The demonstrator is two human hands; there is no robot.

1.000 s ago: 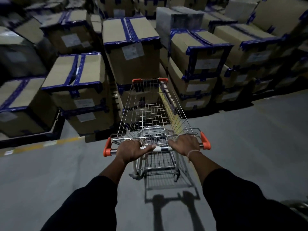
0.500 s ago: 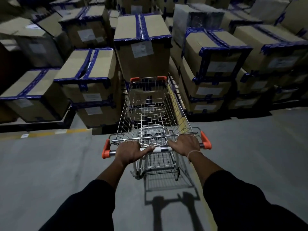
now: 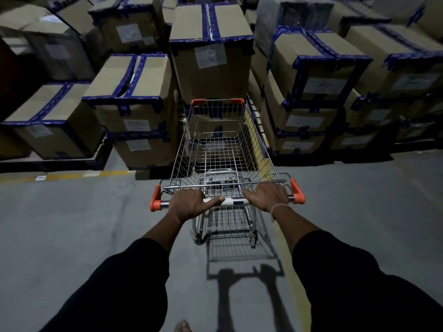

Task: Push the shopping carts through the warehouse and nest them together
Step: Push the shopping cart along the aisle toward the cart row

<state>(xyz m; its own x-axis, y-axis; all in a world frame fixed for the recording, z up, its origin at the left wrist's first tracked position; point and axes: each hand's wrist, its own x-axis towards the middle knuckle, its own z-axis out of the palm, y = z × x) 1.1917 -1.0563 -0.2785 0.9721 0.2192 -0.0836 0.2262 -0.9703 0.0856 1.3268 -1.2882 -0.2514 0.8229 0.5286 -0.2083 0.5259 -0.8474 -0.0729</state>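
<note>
Left hand (image 3: 191,204): fingers curled over the cart handle (image 3: 233,201), thumb along the bar.
Right hand (image 3: 267,196): gripping the same handle.
Shopping cart (image 3: 223,149): on the grey floor (image 3: 72,224), front close to stacked cardboard boxes (image 3: 211,51).

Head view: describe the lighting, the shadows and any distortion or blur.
Head view: dim overall, dark toward the edges; the shopping cart throws a sharp shadow back toward the person, so the light comes from ahead; wide-angle bending tilts the stacked boxes outward; the boxes at the far left look smeared; both hands, left hand and right hand, are sharp on the handle.
</note>
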